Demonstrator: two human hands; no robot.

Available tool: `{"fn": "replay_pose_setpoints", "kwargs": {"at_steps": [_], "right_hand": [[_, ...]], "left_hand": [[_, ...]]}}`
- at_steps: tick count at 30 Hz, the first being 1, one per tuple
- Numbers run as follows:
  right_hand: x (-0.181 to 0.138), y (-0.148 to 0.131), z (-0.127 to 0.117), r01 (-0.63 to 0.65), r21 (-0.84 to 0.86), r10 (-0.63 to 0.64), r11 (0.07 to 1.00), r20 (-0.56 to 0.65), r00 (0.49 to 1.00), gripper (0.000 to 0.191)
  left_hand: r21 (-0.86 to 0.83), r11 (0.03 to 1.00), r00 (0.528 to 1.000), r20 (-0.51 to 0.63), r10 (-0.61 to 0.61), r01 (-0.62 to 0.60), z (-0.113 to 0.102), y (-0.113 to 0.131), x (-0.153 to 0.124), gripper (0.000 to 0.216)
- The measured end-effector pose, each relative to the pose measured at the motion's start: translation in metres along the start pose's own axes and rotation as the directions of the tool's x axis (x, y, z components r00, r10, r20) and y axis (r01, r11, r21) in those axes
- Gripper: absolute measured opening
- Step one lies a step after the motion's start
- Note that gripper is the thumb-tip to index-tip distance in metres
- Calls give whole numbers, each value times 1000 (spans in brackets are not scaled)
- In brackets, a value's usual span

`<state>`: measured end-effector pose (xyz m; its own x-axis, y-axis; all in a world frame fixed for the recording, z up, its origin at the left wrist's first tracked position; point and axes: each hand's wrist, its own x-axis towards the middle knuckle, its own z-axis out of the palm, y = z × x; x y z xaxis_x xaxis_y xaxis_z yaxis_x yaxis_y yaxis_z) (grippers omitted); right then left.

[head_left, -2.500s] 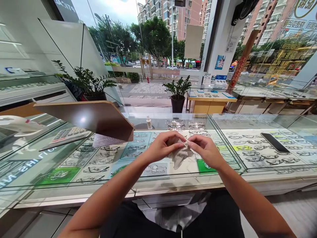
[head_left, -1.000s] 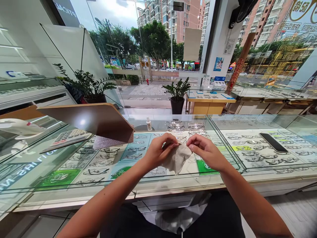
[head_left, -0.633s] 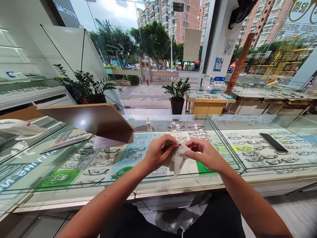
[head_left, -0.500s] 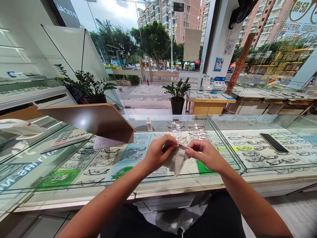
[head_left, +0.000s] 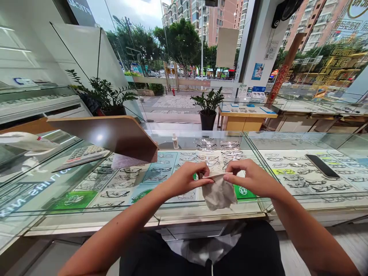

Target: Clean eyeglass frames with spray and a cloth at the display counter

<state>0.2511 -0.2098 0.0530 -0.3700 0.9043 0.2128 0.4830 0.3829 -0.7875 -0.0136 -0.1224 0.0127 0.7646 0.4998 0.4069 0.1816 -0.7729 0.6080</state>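
A light grey-beige cleaning cloth (head_left: 219,193) hangs between my hands above the glass display case. My left hand (head_left: 193,175) pinches its upper left corner between thumb and fingers. At the upper right corner, my right hand (head_left: 246,175) grips it the same way. The top edge is drawn nearly straight, and the rest droops in soft folds. Whether anything lies behind the cloth I cannot see. Below it, under the glass, lie rows of eyeglasses (head_left: 161,169) and a green card (head_left: 244,191).
On the glass counter (head_left: 184,143) stand a small white bottle (head_left: 175,141) and a tilted brown board (head_left: 109,134). A calculator (head_left: 86,153) and white handheld device (head_left: 25,142) are at left. A black phone (head_left: 322,166) lies at right. Potted plants (head_left: 207,109) stand beyond the counter.
My hands have moved apart, spreading the bunched cloth so that its top edge is stretched and more of it hangs down. Both hands keep their pinch.
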Motion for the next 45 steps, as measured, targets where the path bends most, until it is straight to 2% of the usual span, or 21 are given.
{"fn": "replay_pose_setpoints", "kwargs": {"at_steps": [2, 5, 12, 16, 19, 22, 25, 29, 32, 34, 37, 40, 45], "right_hand": [[0, -2, -2, -3, 3, 3, 1000, 24, 1000, 33], [0, -2, -4, -12, 10, 12, 1000, 41, 999, 35], [0, 6, -10, -43, 14, 42, 999, 73, 996, 33], [-3, 4, -12, -33, -78, 40, 996, 80, 996, 29], [-9, -6, -12, -3, -121, 8, 993, 42, 999, 24], [-14, -15, -13, 17, -179, -18, 984, -3, 1000, 23], [-15, -15, -13, 4, -153, -7, 988, -24, 1000, 26], [-8, -8, -7, -43, 29, 44, 999, -16, 999, 31], [1, -2, 1, -74, 220, 81, 973, -21, 997, 39], [8, 2, 6, -78, 330, 102, 941, -56, 993, 46], [16, 7, 10, -103, 436, 155, 894, -86, 984, 51], [19, 13, 9, -142, 470, 206, 871, -88, 975, 53], [22, 27, 9, -210, 522, 288, 827, -72, 955, 57]], "left_hand": [[16, 999, 998, 61, 29, -30, -3, 2, 1, 39], [16, 998, 995, 80, 58, -59, -6, 3, 2, 43], [-95, 992, 987, 129, 91, -79, -7, -1, 2, 25], [-148, 987, 993, 91, 76, -62, -10, 0, 3, 30], [-271, 962, 998, 51, 35, -20, -12, 4, 3, 31], [-419, 905, 994, -42, -102, 75, -8, 3, 2, 30], [-573, 809, 960, -129, -249, 132, 0, -4, 3, 37], [-800, 585, 922, -117, -369, 133, 15, -14, 6, 43], [-929, 341, 862, -49, -505, 147, 31, -12, 8, 52], [-963, 210, 847, 36, -531, 172, 42, -10, 8, 55], [-969, 129, 850, 118, -513, 212, 55, -9, 9, 53], [-967, 165, 852, 83, -517, 195, 60, -13, 10, 49], [-896, 409, 849, -73, -524, 175, 57, -22, 11, 53]]}}
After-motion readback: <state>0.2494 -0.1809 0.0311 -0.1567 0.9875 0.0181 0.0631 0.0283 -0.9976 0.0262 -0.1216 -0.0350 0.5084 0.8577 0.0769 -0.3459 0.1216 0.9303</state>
